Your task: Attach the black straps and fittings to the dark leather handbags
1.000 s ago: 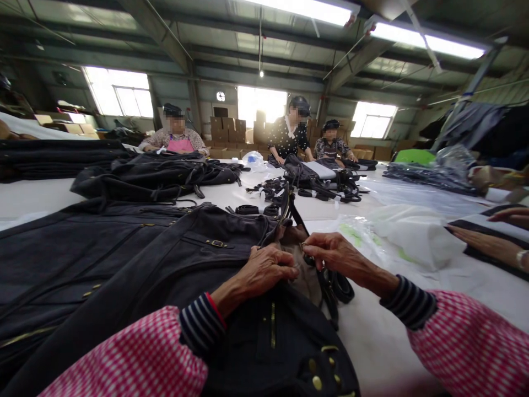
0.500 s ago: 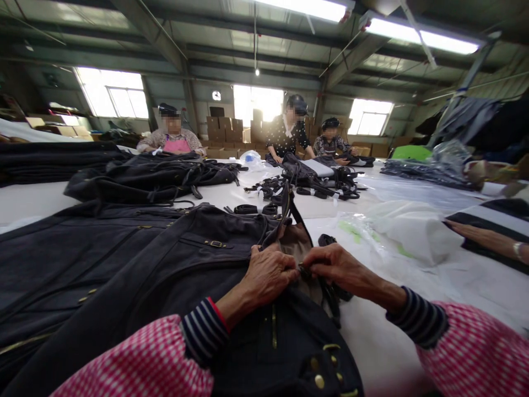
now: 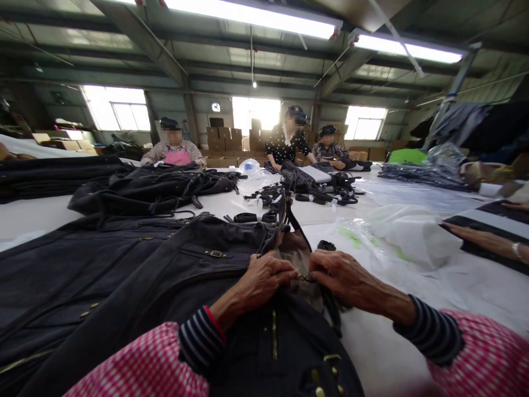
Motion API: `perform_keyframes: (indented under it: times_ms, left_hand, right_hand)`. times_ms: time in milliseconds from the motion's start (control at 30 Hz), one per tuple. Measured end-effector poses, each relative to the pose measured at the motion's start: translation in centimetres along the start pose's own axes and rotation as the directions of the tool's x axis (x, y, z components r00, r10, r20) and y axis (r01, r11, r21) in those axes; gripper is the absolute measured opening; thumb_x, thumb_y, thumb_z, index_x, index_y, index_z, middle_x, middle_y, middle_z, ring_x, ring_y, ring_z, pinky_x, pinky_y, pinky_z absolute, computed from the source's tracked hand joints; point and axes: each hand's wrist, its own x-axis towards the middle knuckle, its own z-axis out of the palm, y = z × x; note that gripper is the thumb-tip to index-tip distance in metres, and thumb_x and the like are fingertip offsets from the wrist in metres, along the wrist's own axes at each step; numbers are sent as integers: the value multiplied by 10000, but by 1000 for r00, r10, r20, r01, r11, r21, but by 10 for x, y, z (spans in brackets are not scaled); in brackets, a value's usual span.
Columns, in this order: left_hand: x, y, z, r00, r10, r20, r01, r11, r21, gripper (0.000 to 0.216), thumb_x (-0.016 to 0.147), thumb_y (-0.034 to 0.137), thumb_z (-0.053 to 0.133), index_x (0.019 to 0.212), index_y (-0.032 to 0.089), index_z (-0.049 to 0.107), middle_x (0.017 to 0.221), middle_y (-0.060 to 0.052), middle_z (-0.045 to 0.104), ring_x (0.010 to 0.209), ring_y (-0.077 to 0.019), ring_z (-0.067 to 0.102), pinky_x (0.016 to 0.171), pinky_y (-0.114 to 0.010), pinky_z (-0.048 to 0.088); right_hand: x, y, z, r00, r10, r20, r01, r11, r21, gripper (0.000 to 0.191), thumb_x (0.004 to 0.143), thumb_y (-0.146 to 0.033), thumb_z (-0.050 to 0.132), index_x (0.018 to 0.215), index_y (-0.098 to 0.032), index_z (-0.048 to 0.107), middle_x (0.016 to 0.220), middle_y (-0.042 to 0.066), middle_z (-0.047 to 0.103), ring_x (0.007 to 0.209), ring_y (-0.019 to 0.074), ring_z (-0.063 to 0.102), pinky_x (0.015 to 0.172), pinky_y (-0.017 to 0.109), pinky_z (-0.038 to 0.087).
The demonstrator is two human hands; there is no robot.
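In front of me lies a black fabric bag (image 3: 248,336) with brass zips and studs, its mouth open on a brown lining (image 3: 294,246). My left hand (image 3: 264,278) is closed at the bag's mouth, thumb and fingers pinched on its edge. Opposite it, my right hand (image 3: 345,275) pinches a small brass clip (image 3: 305,277) that spans the gap between the two hands. A dark strap (image 3: 330,309) hangs below my right hand. The exact part of the bag under my left fingertips is hidden.
More black bags (image 3: 144,187) lie stacked to the left. Bundled black straps (image 3: 264,196) lie mid-table. White plastic wrapping (image 3: 405,231) covers the right side. A co-worker's hand (image 3: 481,237) rests on a dark bag at far right. Several people work across the table.
My right hand has moved slightly right and turned over more, and the brass clip now shows stretched between my hands. My view has tilted up a little.
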Motion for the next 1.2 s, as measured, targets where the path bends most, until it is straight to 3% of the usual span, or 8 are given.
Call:
perform_keyframes:
  times_ms: [200,267,333,433,633,733,1000,1200]
  left_hand:
    - [-3,0,-4,999,32,-41,-35,995,-88,324,980,421,510,991,251,785,902,-27,694,939,-228,602,871,-348,396]
    - [-2,-3,-1,996,17,-85,-32,984,-174,258,958,380,539,1000,218,735,852,-9,710,838,-196,605,809,-318,404]
    - [0,-7,3,994,-6,-113,-27,957,-290,199,939,360,559,976,196,667,785,6,719,749,-173,600,752,-295,406]
    - [2,-10,7,991,-29,-131,-26,915,-402,199,914,378,583,882,186,628,744,-7,731,721,-173,611,728,-287,411]
    - [4,-10,10,984,-68,-163,-16,884,-467,216,890,387,610,871,180,669,741,-26,756,700,-175,622,706,-283,414]
    - [4,-11,11,983,-72,-169,-19,873,-487,212,888,382,617,869,178,674,739,-25,753,716,-179,643,715,-280,427]
    - [4,-9,11,980,-80,-183,-22,868,-496,235,883,394,626,859,172,700,727,-24,751,670,-155,600,675,-260,414]
    - [4,-8,12,978,-80,-191,-36,842,-538,217,862,368,644,841,160,700,687,-17,727,652,-147,613,684,-256,422]
  right_hand:
    - [12,-8,3,992,87,-88,-49,931,363,107,908,-235,558,830,-205,625,764,-6,641,696,147,562,635,269,396]
    - [16,-8,13,985,159,-65,-94,817,569,89,893,-263,585,849,-200,632,691,-17,635,602,128,546,556,247,386]
    - [20,-7,24,970,240,-30,-137,647,750,110,860,-304,642,849,-198,614,634,-28,632,498,107,501,461,225,340]
    - [25,-3,36,958,285,-30,-107,454,885,205,806,-336,735,875,-194,603,689,-10,685,480,98,521,410,197,324]
    - [24,3,40,958,287,-3,-102,349,932,283,821,-371,782,976,-154,687,764,15,695,532,86,565,413,166,368]
    - [21,3,39,953,301,30,-125,300,946,280,833,-392,781,917,-142,687,745,7,667,521,71,541,400,152,341]
    - [22,-3,35,955,287,69,-144,246,959,252,834,-357,781,864,-150,640,742,-2,647,467,29,420,384,154,176]
    - [23,-7,36,957,273,99,-173,261,950,257,818,-368,797,857,-159,653,703,-14,619,463,34,402,392,171,161]
